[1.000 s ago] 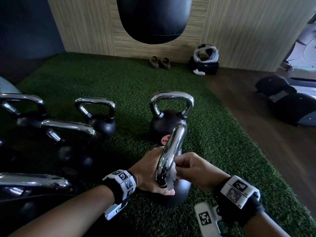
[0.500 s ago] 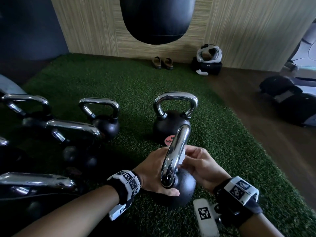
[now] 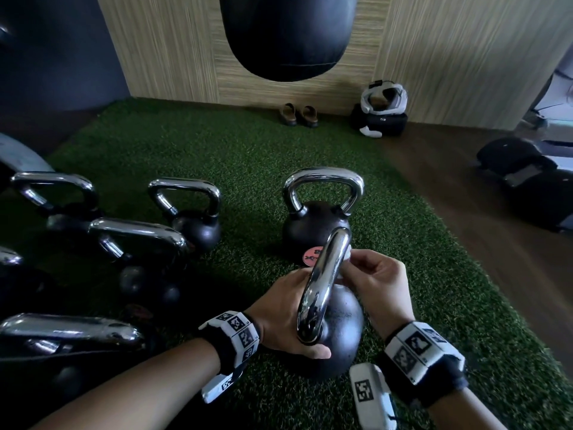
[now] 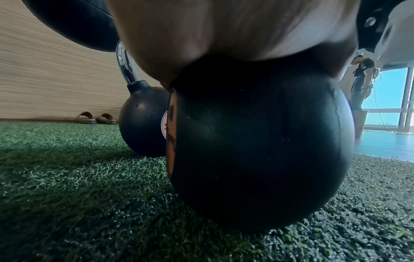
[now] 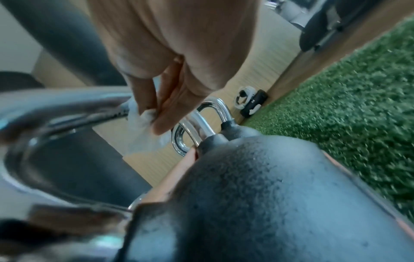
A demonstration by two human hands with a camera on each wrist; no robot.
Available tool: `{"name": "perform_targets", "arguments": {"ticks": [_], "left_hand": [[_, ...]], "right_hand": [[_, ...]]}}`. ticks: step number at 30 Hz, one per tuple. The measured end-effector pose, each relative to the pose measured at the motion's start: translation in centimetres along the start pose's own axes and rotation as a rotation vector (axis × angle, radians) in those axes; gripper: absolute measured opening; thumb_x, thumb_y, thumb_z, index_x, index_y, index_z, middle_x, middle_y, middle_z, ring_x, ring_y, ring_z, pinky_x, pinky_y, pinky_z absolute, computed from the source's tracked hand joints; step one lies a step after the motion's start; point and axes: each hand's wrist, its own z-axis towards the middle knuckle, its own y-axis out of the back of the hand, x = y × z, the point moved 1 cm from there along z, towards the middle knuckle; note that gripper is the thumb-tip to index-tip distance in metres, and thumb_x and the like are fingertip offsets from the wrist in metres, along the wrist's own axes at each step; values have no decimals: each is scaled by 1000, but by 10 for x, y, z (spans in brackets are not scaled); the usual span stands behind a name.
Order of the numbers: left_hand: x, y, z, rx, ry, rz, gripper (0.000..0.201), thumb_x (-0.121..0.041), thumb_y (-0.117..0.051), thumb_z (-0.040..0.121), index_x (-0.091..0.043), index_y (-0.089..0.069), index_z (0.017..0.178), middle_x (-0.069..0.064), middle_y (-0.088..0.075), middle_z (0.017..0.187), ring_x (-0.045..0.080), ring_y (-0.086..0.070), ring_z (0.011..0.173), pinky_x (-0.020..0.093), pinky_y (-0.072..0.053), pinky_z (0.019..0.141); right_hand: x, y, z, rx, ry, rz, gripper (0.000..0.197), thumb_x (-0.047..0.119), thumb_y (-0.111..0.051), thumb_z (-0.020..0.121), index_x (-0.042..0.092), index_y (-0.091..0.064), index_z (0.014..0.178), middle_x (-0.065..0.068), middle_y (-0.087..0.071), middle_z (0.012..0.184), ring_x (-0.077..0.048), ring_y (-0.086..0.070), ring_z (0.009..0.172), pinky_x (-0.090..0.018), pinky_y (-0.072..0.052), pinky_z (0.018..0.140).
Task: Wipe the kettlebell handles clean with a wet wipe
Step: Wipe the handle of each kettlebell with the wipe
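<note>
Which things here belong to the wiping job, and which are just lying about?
Job:
- white wet wipe pinched in right hand
- near black kettlebell's chrome handle, steadied by left hand
- other chrome-handled kettlebells

Lying about:
- brown sandals
- hanging black punching bag
- white headgear

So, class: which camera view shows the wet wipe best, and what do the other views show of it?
The right wrist view: the white wet wipe is close and unblocked, pinched by the right hand against the chrome handle. The head view shows only a small white edge behind the handle. The left wrist view shows none of it.
</note>
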Motion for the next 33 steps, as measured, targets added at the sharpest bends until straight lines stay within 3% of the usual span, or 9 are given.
{"name": "perform_targets", "arguments": {"ticks": [5, 8, 13, 15, 19, 22, 24, 28, 33], "left_hand": [[-2, 0, -1, 23, 6, 13, 110, -34, -102, 57, -50, -21, 129, -6, -43, 137, 15, -44, 132, 35, -36, 118], [-4, 2, 0, -4, -28, 12, 109, -32, -103, 57, -64, -19, 120, -25, -38, 128, 8, -43, 128, 30, -34, 118], [-7, 3, -3, -2, -77, -7, 96, -59, -84, 58, -64, -13, 122, -32, -26, 127, -1, -36, 126, 21, -28, 115], [-5, 2, -3, -17, -93, -33, 94, -60, -79, 57, -62, -15, 126, -34, -31, 122, -5, -36, 123, 16, -33, 113], [-3, 0, -2, -9, -70, -37, 95, -57, -86, 56, -66, -16, 121, -32, -31, 127, -14, -32, 121, 3, -23, 109], [0, 1, -1, 29, -47, -27, 108, -42, -100, 59, -59, -20, 130, -17, -44, 136, 2, -41, 134, 17, -29, 117], [3, 0, 0, 31, -51, 7, 110, -45, -99, 59, -43, -26, 140, -2, -51, 142, 14, -49, 135, 31, -37, 118], [3, 0, 0, 103, -2, 69, 112, -51, -97, 61, -25, -34, 150, -3, -46, 146, 11, -43, 137, 31, -36, 118], [4, 17, 7, 350, -10, 69, 119, -34, -100, 61, -32, -25, 153, -13, -32, 154, 4, -34, 143, 26, -30, 123]], "right_hand": [[4, 0, -2, -127, 130, -307, 13, 0, -81, 82, 11, -78, 75, 10, -74, 61, 3, -68, 52, -12, -53, 52], [3, 1, 7, -199, 142, -436, 22, 8, -84, 78, 25, -75, 68, 8, -73, 61, -4, -70, 56, -22, -59, 59], [-4, -5, 20, -267, 124, -642, 15, 22, -81, 78, 14, -74, 68, 7, -67, 58, -6, -60, 55, -12, -46, 57], [-6, -8, 21, -268, 104, -686, 17, 22, -80, 78, 12, -72, 67, 3, -68, 59, -12, -60, 56, -18, -43, 56], [-6, -12, 25, -269, 110, -731, 19, 19, -77, 77, 12, -67, 62, 3, -66, 57, -14, -60, 55, -23, -43, 54], [-13, -15, 21, -219, 80, -781, 25, 17, -74, 76, 13, -59, 57, 6, -59, 53, -4, -50, 50, -10, -32, 48], [-19, -16, 21, -177, 32, -805, 29, 20, -75, 76, 11, -57, 56, 4, -59, 52, -6, -47, 48, -11, -32, 44], [-13, -5, 25, -35, -40, -832, 29, 23, -74, 76, 9, -58, 55, 4, -55, 52, -11, -48, 50, -21, -38, 47], [6, 28, 25, 71, -45, -768, 20, 28, -79, 84, 14, -65, 78, -3, -73, 74, -24, -72, 63, -42, -64, 63]]}}
